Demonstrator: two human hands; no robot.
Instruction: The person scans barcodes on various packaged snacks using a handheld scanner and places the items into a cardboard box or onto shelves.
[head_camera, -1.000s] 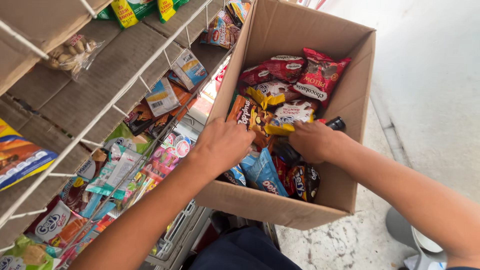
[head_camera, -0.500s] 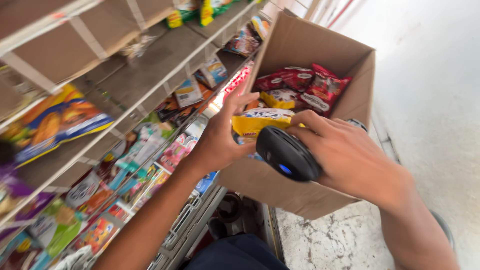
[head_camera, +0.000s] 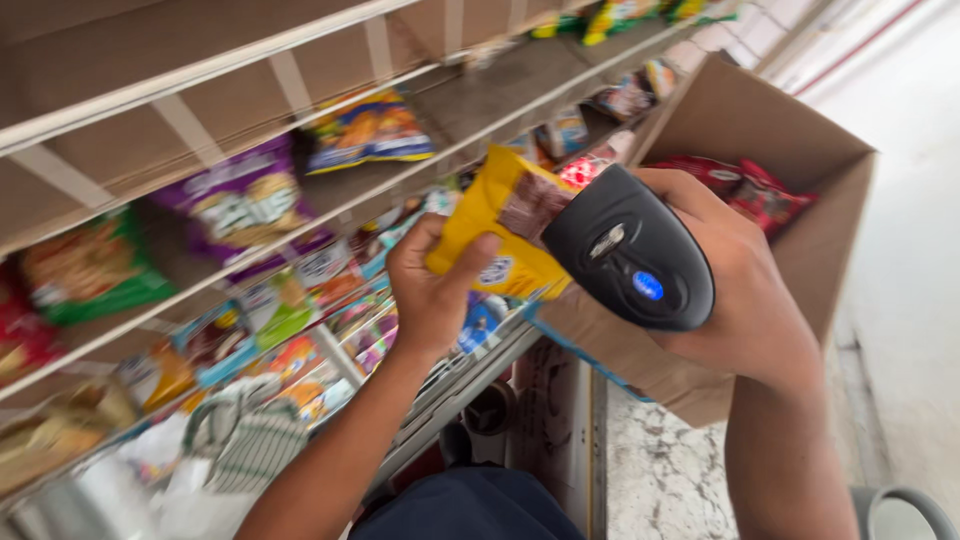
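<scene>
My left hand (head_camera: 432, 290) grips a yellow snack packet (head_camera: 492, 232) by its lower edge and holds it up in front of the shelves. My right hand (head_camera: 745, 290) holds a black handheld scanner (head_camera: 628, 248) with a small blue light, its head pointed at the packet and nearly touching it. Behind both hands stands an open cardboard box (head_camera: 800, 140) with red snack bags (head_camera: 760, 190) inside.
A slanted wire-and-cardboard shelf rack (head_camera: 200, 75) fills the left, stocked with several bright snack bags, among them a purple bag (head_camera: 240, 205) and a green bag (head_camera: 90, 265). Speckled floor (head_camera: 670, 470) lies below the box. A grey rounded object (head_camera: 905, 510) sits at bottom right.
Both hands came out of the box, the left with the yellow packet, the right with the scanner. They have risen closer to the camera, and the scanner now points at the packet.
</scene>
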